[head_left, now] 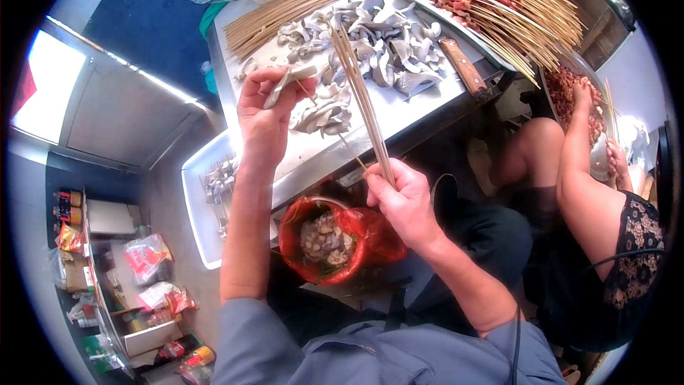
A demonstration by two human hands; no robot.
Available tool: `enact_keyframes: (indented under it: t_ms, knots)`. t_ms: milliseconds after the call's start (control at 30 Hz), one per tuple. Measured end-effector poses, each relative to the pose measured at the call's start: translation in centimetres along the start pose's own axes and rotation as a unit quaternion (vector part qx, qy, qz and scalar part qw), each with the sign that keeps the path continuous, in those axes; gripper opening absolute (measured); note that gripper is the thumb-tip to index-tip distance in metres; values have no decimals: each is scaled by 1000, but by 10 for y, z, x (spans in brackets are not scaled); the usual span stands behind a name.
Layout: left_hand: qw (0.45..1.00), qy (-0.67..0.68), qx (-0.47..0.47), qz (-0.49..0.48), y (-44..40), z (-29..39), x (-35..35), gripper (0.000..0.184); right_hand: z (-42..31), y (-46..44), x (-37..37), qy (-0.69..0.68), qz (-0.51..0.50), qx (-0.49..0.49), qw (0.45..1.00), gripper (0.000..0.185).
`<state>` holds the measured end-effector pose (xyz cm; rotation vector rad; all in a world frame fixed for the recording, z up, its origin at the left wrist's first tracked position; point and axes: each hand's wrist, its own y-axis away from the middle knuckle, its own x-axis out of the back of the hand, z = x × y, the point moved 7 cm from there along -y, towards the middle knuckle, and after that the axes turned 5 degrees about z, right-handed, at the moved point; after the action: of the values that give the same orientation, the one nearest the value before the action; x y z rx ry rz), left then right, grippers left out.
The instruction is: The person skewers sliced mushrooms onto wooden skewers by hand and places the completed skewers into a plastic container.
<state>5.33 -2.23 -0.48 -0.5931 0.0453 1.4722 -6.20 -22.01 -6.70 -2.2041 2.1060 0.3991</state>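
My left hand [269, 96] pinches a pale mushroom piece [291, 85] above the table's left part, with a thin stick's tip close to it. My right hand [400, 196] is closed round a bundle of wooden skewers [362, 100] that points up and away. From the same hand a single skewer [351, 151] sticks out toward the left, its far end at a clump of mushrooms [324, 114]. Behind both hands, a heap of grey mushroom pieces [385, 43] lies on the metal table [420, 105]. More loose skewers [278, 18] lie in a row at the back left.
A knife with a wooden handle [463, 65] lies beside a tray [499, 59] of meat skewers. Below are a red bag [288, 232] and a white bin [196, 207]. At right a co-worker's hands [583, 93] are over a meat container. Shelves [107, 299] stand lower left.
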Motion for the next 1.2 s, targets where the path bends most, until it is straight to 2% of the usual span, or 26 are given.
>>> enact_keyframes:
  t_ms: [33, 100, 133, 167, 200, 267, 300, 333, 400, 467, 533, 767, 833, 867, 967, 1000, 1067, 1133, 1200]
  knots:
    - [999, -33, 2, -20, 2, 1, -1, 20, 1, 0, 0, 0, 0, 0, 1000, 10]
    - [998, 11, 20, -51, 4, 9, -7, 20, 2, -1, 1, -1, 2, 17, 1000, 11]
    - [994, 55, 39, -81, 6, 13, -14, 26, 0, 0, 2, -1, 3, 17, 1000, 11]
    - [994, 66, 57, -67, 6, 13, -11, 40, -2, 0, 2, 3, 1, 12, 1000, 11]
    - [994, 65, 57, -67, 6, 14, -7, 40, -3, 0, 2, 7, -1, 7, 1000, 11]
    - [993, 81, 80, -18, 4, 8, 11, 32, 0, 0, 1, 5, -4, 16, 1000, 11]
    - [997, 37, 71, 22, 4, 5, 18, 21, 0, 0, 1, 3, -7, 27, 1000, 11]
    - [997, 37, 71, 22, 5, 4, 20, 21, 0, 1, 0, 3, -7, 27, 1000, 11]
    - [996, 16, 84, 14, 10, -1, 19, 10, -1, 3, -2, 23, -13, 24, 999, 11]
    - [990, 22, 139, -25, 18, -15, 22, 6, -3, 3, -1, 22, -15, 21, 999, 11]
    - [980, 45, 194, 2, 29, -25, 22, 7, -2, 2, 0, 21, -16, 18, 999, 11]
    - [985, -3, 171, 15, 27, -19, 12, 7, 0, 0, 1, 9, -10, 16, 1000, 11]
    - [987, 2, 157, 20, 17, -11, 3, 14, -4, -2, 4, 12, 2, 23, 1000, 11]
    - [993, -21, 120, -8, 6, -10, 7, 19, -7, -3, 7, 10, 13, 19, 1000, 11]
    - [953, -288, 56, 78, -22, -5, 29, 21, -9, -5, 14, -4, 36, 17, 999, 11]
    - [953, -288, 55, 78, -31, -10, 30, 21, -9, -6, 17, -15, 49, 18, 999, 11]
    - [871, -490, 2, 30, -46, -16, 25, 20, -10, -9, 21, -19, 59, 14, 998, 11]
    - [856, -516, -25, 6, -54, -22, 13, 19, -11, -10, 26, -37, 71, 14, 997, 11]
    - [818, -569, -32, -74, -57, -34, -1, 19, -12, -10, 26, -41, 71, 9, 997, 11]
